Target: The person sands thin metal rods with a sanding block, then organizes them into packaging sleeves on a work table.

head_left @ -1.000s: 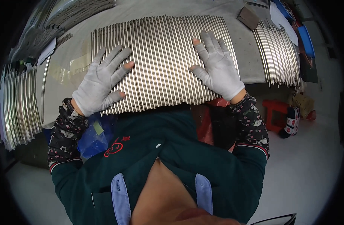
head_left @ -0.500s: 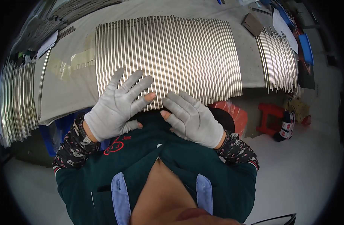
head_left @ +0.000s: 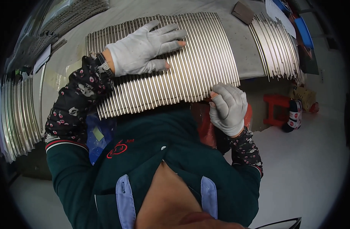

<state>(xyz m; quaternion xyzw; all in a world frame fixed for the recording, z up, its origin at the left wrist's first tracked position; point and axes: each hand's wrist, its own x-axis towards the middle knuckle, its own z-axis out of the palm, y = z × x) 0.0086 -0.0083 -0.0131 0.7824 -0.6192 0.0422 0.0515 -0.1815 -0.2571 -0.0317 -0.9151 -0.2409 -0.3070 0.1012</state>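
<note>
A separate batch of thin silvery metal rods [head_left: 16, 114] lies far left. The white-gloved left hand [head_left: 144, 47] rests flat, fingers spread, on the wide row of shiny metal rods [head_left: 198, 65] covering the grey worktable [head_left: 243, 45]. The rods look evenly lined up already, apart from the near right corner, where the white-gloved right hand [head_left: 228, 108] curls its fingers against the overhanging ends. Beyond its fingertips, bare tabletop, then another rod bundle [head_left: 276, 45].

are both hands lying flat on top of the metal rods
No, only the left hand lies flat on the metal rods; the right hand grips their near edge.
</note>
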